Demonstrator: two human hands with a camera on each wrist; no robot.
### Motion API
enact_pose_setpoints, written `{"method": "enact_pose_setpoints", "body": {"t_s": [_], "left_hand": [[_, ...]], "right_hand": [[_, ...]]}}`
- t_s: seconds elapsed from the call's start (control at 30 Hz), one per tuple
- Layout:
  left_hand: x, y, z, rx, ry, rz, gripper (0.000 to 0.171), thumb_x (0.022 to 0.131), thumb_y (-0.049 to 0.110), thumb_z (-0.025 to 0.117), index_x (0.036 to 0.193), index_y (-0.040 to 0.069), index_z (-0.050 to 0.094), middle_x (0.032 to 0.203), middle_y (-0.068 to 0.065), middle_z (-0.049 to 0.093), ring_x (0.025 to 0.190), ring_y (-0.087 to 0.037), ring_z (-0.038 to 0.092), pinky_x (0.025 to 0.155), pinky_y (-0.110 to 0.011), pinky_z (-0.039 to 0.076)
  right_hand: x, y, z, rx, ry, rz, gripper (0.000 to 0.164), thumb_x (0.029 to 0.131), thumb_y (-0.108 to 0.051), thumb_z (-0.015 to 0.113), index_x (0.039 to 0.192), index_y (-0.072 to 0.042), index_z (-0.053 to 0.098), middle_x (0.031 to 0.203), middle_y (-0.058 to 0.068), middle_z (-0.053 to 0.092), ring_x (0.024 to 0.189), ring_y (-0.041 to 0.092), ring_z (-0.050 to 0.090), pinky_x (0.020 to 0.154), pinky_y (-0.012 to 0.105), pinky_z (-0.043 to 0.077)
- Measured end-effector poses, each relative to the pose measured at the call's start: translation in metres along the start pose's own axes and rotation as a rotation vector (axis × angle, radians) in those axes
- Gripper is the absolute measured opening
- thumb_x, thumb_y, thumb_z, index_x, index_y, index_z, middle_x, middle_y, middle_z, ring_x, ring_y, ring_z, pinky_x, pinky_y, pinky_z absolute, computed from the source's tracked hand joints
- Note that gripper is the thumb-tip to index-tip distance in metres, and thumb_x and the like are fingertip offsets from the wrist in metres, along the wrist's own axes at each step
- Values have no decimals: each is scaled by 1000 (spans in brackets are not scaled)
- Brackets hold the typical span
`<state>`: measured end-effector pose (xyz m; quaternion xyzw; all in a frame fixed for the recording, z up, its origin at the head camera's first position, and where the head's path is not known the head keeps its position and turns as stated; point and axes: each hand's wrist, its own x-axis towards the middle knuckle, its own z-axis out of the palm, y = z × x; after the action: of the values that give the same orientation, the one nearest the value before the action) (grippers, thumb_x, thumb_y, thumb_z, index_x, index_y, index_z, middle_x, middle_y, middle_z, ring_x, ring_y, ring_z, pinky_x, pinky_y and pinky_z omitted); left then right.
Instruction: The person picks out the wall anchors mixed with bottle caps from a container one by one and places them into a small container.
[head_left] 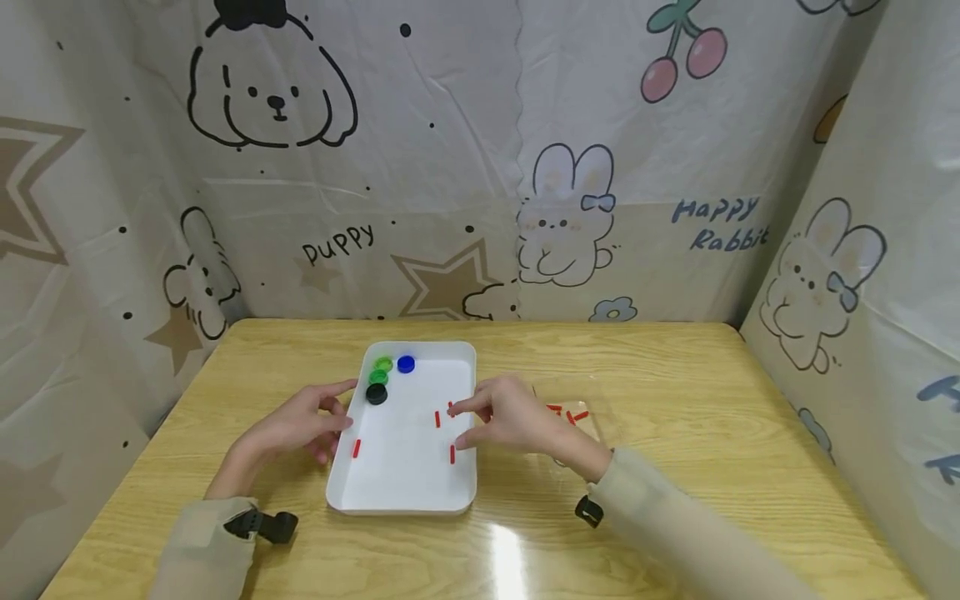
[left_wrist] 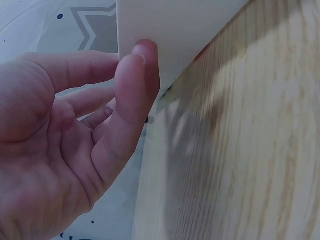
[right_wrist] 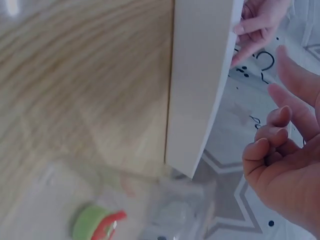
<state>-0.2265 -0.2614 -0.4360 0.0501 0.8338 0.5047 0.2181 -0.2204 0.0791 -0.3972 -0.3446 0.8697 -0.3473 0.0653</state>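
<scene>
Rests the left hand (head_left: pixel 300 421) lightly against the outer side wall of the white tray (head_left: pixel 405 483), with fingertips touching rather than clamping. Holds the right hand (head_left: pixel 507 414) across the opposite wall, with thumb and index finger moderately apart, the other fingers folded in, and no visible piece between the tips.

Just beside the right index fingertip, inside the tray, a short red stick (head_left: pixel 437 419); under that same fingertip, a second red stick (head_left: pixel 451 406), partly covered. Cannot tell from here about contact. Right by the right thumb, a third red stick (head_left: pixel 452 454); just across the wall from the left hand, a fourth red stick (head_left: pixel 356 448).

Ahead of both hands, at the tray's far left, a blue disc (head_left: pixel 406 364), a light green disc (head_left: pixel 383 364), a green disc (head_left: pixel 378 377) and a black disc (head_left: pixel 377 394). On the wooden table (head_left: pixel 690 433), to the right of the right hand, clear plastic packaging (head_left: pixel 591 423) with loose red sticks (head_left: pixel 581 416).

Judging by looks, very light, stiff and smooth sticks, likely to roll or skid on the slick floor. Best pinched softly at mid-length, across the narrow sides, with the tray steadied by its wall.
</scene>
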Motion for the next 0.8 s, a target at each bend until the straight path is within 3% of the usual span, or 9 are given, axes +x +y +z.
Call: {"method": "enact_pose_setpoints", "body": {"t_s": [0.27, 0.47, 0.8], "left_hand": [[-3, 0, -1, 10, 0, -1, 67, 91, 9, 61, 150, 12, 29, 100, -19, 50, 60, -28, 60, 50, -41, 54], [-3, -2, -1, 5, -1, -2, 67, 92, 8, 61, 150, 13, 29, 100, -19, 50, 61, -29, 61, 50, -41, 55], [-4, -2, -2, -4, -2, 1, 67, 92, 8, 60, 150, 13, 28, 101, -19, 50, 61, -29, 61, 51, -42, 55]], "right_hand": [[8, 0, 18, -36, -61, 2, 40, 68, -30, 86, 105, -18, 76, 64, -2, 48, 62, 12, 41, 52, 21, 32], [12, 2, 26, -57, -98, 54, 44, 66, -35, 87, 105, -19, 76, 78, 8, 59, 68, 12, 45, 54, 22, 37], [15, 8, 30, -155, -102, 49, 40, 63, -34, 88, 99, -19, 78, 76, 4, 58, 61, 11, 45, 53, 23, 39]]}}
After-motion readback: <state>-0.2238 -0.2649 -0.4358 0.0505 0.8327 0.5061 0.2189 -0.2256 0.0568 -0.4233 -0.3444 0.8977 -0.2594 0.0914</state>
